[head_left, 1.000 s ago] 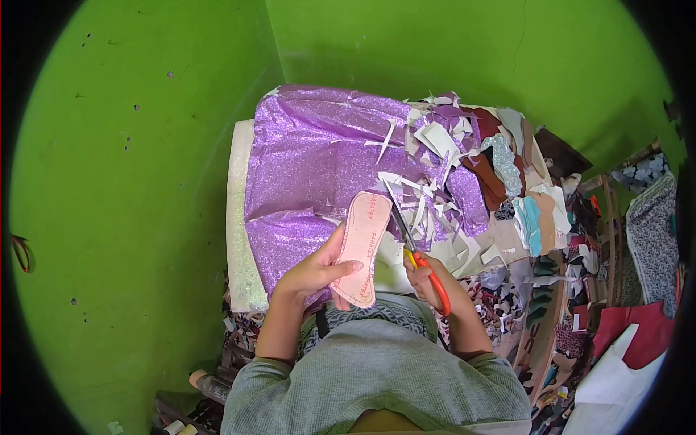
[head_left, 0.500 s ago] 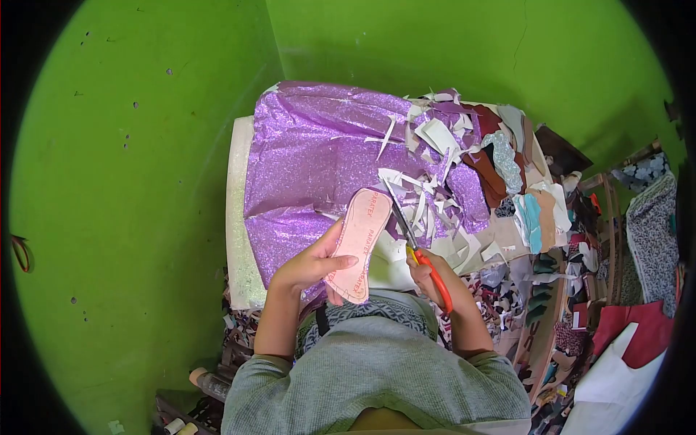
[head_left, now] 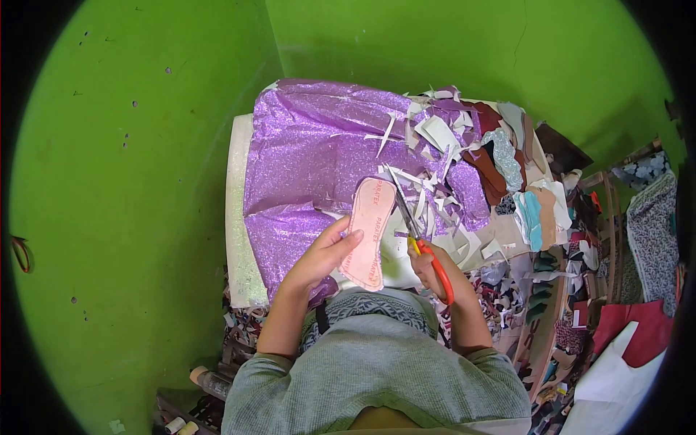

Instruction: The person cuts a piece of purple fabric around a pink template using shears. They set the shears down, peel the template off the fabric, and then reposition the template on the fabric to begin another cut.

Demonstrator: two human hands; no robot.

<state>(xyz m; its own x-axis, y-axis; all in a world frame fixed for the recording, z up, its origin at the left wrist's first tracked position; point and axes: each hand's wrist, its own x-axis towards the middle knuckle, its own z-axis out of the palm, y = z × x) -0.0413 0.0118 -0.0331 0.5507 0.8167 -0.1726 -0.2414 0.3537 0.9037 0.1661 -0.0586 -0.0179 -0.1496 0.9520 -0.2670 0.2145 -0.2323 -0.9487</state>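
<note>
My left hand (head_left: 326,254) grips a pale pink, sole-shaped piece (head_left: 368,235) printed with red PARATEX lettering, thumb across its face. A drawn line runs just inside its edge. In my right hand (head_left: 433,270) are scissors (head_left: 435,274) with red and yellow handles, their blades pointing up and away, close along the right edge of the piece. A small purple strip (head_left: 401,234) shows beside the scissors' pivot. Beyond both hands, glittery purple material (head_left: 312,159) spreads over the table.
White and purple offcuts (head_left: 428,196) litter the table's right half. Cut shapes in brown (head_left: 487,174), silver (head_left: 502,151) and teal (head_left: 531,217) lie past them. At the right stands a wooden rack (head_left: 554,319) among fabric scraps. Green walls (head_left: 145,181) rise behind and left.
The pink piece has moved slightly up and right and turned more upright with my left hand. A small purple strip now shows by the scissors, which have shifted little.
</note>
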